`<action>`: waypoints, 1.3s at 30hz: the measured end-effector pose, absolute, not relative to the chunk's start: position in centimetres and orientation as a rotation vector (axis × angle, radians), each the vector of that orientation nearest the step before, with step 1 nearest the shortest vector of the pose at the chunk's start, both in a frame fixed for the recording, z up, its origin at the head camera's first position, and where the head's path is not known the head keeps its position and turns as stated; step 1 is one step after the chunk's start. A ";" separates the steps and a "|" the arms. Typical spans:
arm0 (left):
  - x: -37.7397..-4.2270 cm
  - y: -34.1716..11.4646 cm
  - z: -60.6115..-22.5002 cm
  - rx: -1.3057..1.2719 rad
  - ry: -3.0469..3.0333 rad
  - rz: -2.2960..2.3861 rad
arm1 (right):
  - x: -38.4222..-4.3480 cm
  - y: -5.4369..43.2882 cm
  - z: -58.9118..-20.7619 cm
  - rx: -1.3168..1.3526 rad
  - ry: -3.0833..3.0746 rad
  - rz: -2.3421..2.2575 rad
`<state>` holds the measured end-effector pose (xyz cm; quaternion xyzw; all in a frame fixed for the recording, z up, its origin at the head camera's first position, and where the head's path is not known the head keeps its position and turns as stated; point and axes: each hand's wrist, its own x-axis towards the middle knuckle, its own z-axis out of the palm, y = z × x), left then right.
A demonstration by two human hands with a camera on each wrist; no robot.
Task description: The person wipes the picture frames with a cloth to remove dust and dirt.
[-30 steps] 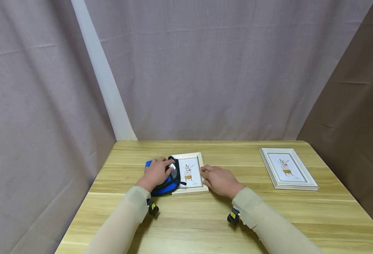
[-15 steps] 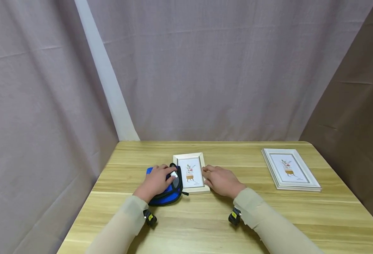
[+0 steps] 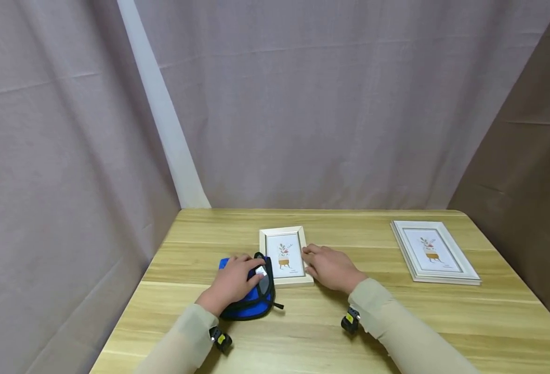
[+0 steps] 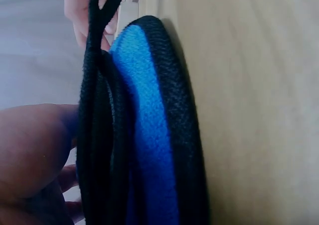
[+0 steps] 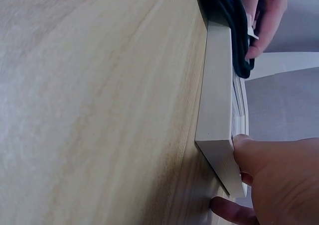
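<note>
A white picture frame (image 3: 286,282) with a flower-pot print lies flat on the wooden table. My left hand (image 3: 233,283) holds a blue fuzzy cloth mitt (image 3: 251,311) with black edging, its thumb near a white tag. The mitt overlaps the lower left side of the frame; in the left wrist view the mitt (image 4: 152,130) shows its plush side and a black loop. My right hand (image 3: 333,267) grips the right edge of the frame. In the right wrist view its thumb presses on the frame (image 5: 215,85) near a corner, and one fingertip is low beside it.
A stack of white picture frames (image 3: 436,253) with the same print lies at the right of the table (image 3: 350,223). Grey curtains (image 3: 303,130) hang behind and to the left, and a brown one (image 3: 527,208) on the right.
My left hand has drawn the mitt down along the left side of the frame, towards me, uncovering more of the print. My right hand has stayed at the right edge.
</note>
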<state>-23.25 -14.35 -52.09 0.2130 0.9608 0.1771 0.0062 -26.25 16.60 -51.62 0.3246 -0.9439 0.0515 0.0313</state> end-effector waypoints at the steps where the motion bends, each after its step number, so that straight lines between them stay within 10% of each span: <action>1: -23.0 -14.3 -52.1 0.667 3.002 0.558 | -26.2 16.6 -51.6 0.998 -2.910 0.163; 39: -18.0 -12.7 -52.3 0.708 3.087 0.452 | -26.5 16.6 -52.2 0.994 -2.890 0.166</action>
